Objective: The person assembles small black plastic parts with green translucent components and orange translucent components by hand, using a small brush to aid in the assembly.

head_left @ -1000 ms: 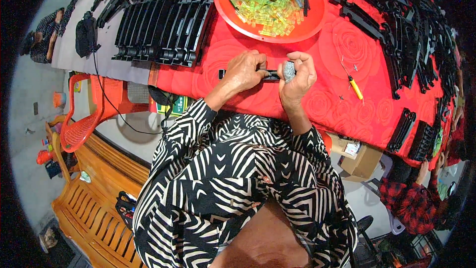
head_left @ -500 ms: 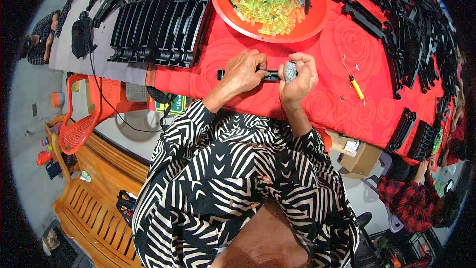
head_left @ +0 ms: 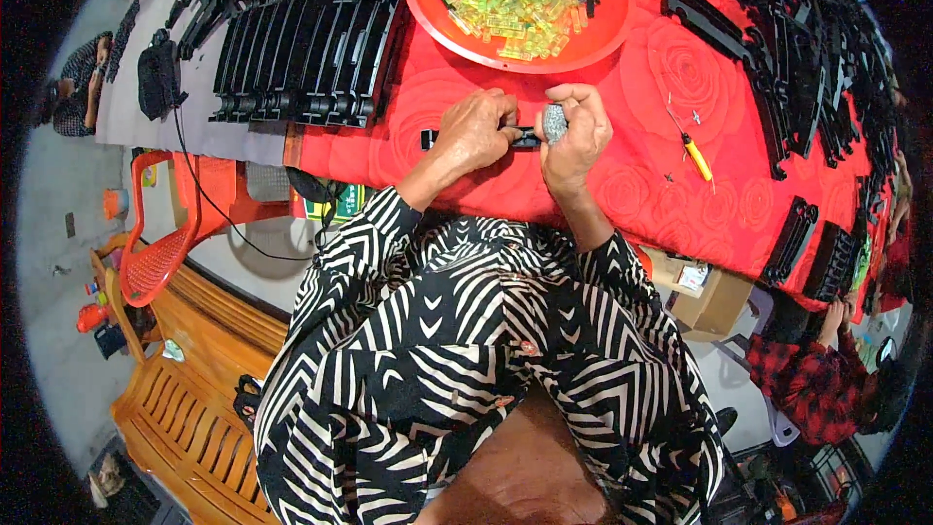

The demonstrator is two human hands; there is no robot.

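Note:
On the red cloth near its front edge lies a narrow black plastic part [head_left: 526, 137], its left end showing past my wrist. My left hand [head_left: 475, 130] is closed on it, thumb and fingers pinching its middle. My right hand [head_left: 581, 136] is wrapped round a speckled grey, stone-like lump [head_left: 555, 123] at the right end of the part. Whether the lump touches the part cannot be made out, as my fingers hide the spot. Beyond both hands stands a red bowl [head_left: 505, 65] holding small clear yellow-green plastic pieces [head_left: 515, 15] and some black pieces.
Black plastic strips [head_left: 306, 53] lie in a row at the left, and a heap of long black parts [head_left: 768, 49] fills the right. A yellow-handled screwdriver [head_left: 698, 161] lies right of my hands. Another person's hands [head_left: 834, 321] show at the lower right, by the table edge.
The whole view has shifted slightly. My right hand and the grey lump have come a little closer to my left hand, which keeps its grip on the black part.

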